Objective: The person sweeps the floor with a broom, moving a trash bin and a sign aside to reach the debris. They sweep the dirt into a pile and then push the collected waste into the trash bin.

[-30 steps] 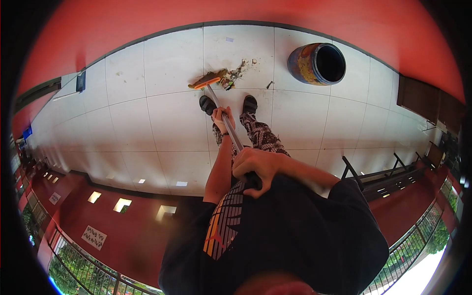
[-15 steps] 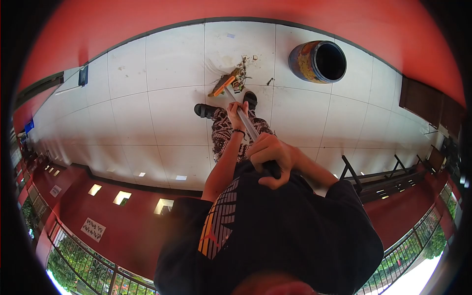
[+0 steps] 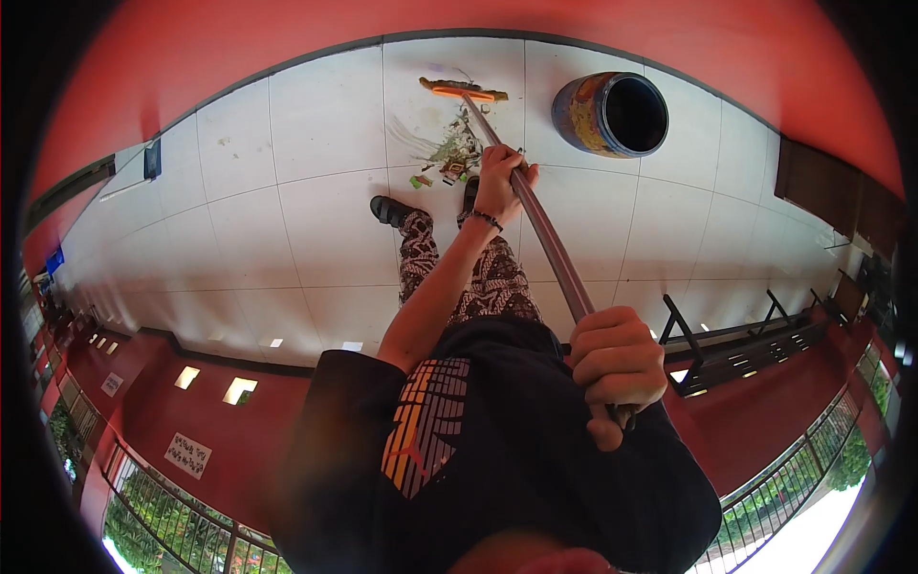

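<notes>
A broom with a long metallic handle [image 3: 555, 244] and an orange head [image 3: 465, 92] reaches across the white tiles, its bristles on the floor near the far wall. My left hand [image 3: 504, 182], with a dark bracelet at the wrist, is wrapped round the middle of the handle. Near my chest, my right hand [image 3: 617, 368] grips the upper end. A pile of debris [image 3: 455, 155], leafy bits and small scraps, lies between the broom head and my feet, with curved smears on the tiles to its left.
A blue and yellow barrel [image 3: 610, 115] with a dark open mouth stands right of the debris. My sandalled foot [image 3: 390, 210] is just below the pile. A dark bench [image 3: 755, 349] is at the lower right; a red wall [image 3: 459, 19] borders the floor.
The broom head has moved away from my feet to beyond the pile and turned nearly level. My left hand has moved up and right, and my right hand down and right, both still gripping.
</notes>
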The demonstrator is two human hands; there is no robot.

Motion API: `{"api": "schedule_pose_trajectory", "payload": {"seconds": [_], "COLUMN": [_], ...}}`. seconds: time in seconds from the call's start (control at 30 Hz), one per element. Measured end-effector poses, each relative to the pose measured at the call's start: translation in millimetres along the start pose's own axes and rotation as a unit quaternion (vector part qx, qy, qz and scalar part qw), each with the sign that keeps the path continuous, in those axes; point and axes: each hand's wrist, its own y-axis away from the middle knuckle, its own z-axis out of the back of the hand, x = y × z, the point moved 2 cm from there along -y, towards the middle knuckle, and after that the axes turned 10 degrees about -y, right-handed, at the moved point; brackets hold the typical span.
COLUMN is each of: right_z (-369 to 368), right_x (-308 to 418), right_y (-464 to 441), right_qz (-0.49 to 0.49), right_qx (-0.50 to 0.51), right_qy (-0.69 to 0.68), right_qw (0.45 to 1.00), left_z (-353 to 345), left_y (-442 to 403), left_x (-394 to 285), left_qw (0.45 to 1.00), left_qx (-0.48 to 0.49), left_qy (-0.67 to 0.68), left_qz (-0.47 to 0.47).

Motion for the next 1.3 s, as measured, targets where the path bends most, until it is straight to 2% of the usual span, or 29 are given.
{"api": "schedule_pose_trajectory", "payload": {"seconds": [0.03, 0.07, 0.13, 0.17, 0.23, 0.33, 0.4, 0.53, 0.73, 0.93, 1.1, 1.3], "right_z": [0.3, 1.0, 0.2, -3.1, -5.8, -25.1, -40.1, -77.1, -141.7, -193.4, -222.7, -243.7], "right_x": [-15.2, -36.8, -91.9, -111.1, -116.3, -109.0, -104.8, -96.1, -102.5, -114.9, -121.9, -112.5], "right_y": [5.4, 14.7, 38.9, 48.3, 50.8, 50.1, 45.9, 43.2, 44.4, 40.0, 46.6, 59.7], "right_qz": [-0.006, -0.033, -0.095, -0.132, -0.159, -0.190, -0.204, -0.203, -0.253, -0.255, -0.242, -0.229], "right_qx": [-0.019, -0.016, -0.014, -0.014, 0.004, 0.005, 0.050, 0.040, 0.028, -0.026, -0.036, -0.027], "right_qy": [0.030, 0.070, 0.128, 0.145, 0.132, 0.117, 0.117, 0.114, 0.083, 0.111, 0.093, 0.072], "right_qw": [0.999, 0.997, 0.987, 0.980, 0.978, 0.975, 0.971, 0.972, 0.964, 0.960, 0.965, 0.970], "left_z": [-5.9, -15.2, -40.2, -42.2, -47.8, -40.7, -29.7, -8.2, 23.5, 59.1, 80.3, 98.4], "left_y": [-15.7, -32.4, -43.4, -32.6, -30.0, -2.1, 17.1, 54.9, 120.6, 147.1, 166.3, 192.9], "left_x": [13.9, 39.5, 96.2, 114.5, 136.6, 141.7, 137.7, 131.6, 149.3, 168.1, 181.4, 176.5], "left_qw": [0.998, 0.998, 0.979, 0.978, 0.955, 0.962, 0.959, 0.958, 0.954, 0.930, 0.929, 0.939], "left_qx": [0.041, 0.043, 0.155, 0.162, 0.255, 0.252, 0.262, 0.267, 0.288, 0.351, 0.354, 0.330], "left_qy": [0.007, 0.005, -0.015, -0.014, -0.044, 0.002, 0.022, 0.026, 0.047, 0.081, 0.060, 0.077], "left_qz": [-0.042, -0.040, -0.134, -0.130, -0.146, -0.104, -0.106, -0.097, -0.067, -0.071, -0.093, -0.068]}}
